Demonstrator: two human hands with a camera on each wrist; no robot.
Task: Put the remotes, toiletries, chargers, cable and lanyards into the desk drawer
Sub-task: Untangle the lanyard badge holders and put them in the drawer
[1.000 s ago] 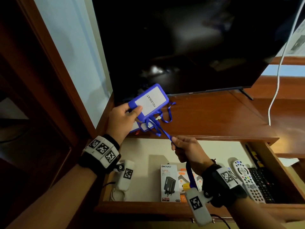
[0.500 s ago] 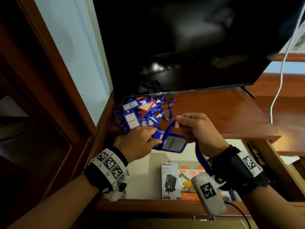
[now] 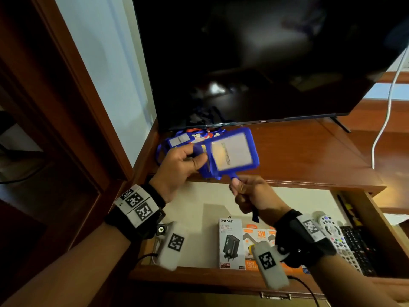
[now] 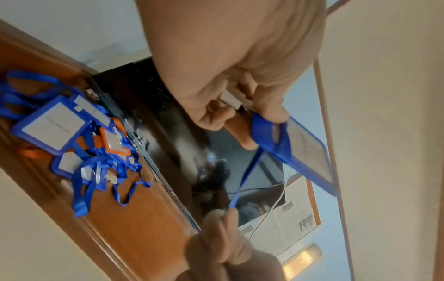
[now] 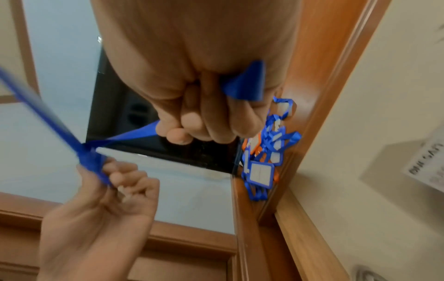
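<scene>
My left hand (image 3: 181, 165) pinches the clip end of a blue badge holder (image 3: 232, 151), held up above the open drawer (image 3: 221, 204); the same badge holder (image 4: 302, 150) shows edge-on in the left wrist view. My right hand (image 3: 250, 191) is curled around its blue strap (image 5: 134, 136), which is bunched in the fist, with a short end hanging below. A pile of blue and orange lanyards (image 4: 77, 136) lies on the desk top at the back left, under the TV. Charger boxes (image 3: 232, 242) and remotes (image 3: 338, 238) lie in the drawer.
A black TV (image 3: 265, 63) stands on the wooden desk top (image 3: 309, 156), with a white cable (image 3: 385, 116) hanging at the right. The wooden frame (image 3: 73, 85) and wall close off the left side. The drawer front edge (image 3: 210, 280) is nearest me.
Both hands have shifted with the lanyard: the badge holder rose from the drawer's edge to above the desk front, and my right hand dropped lower, gathering the strap into its fist.
</scene>
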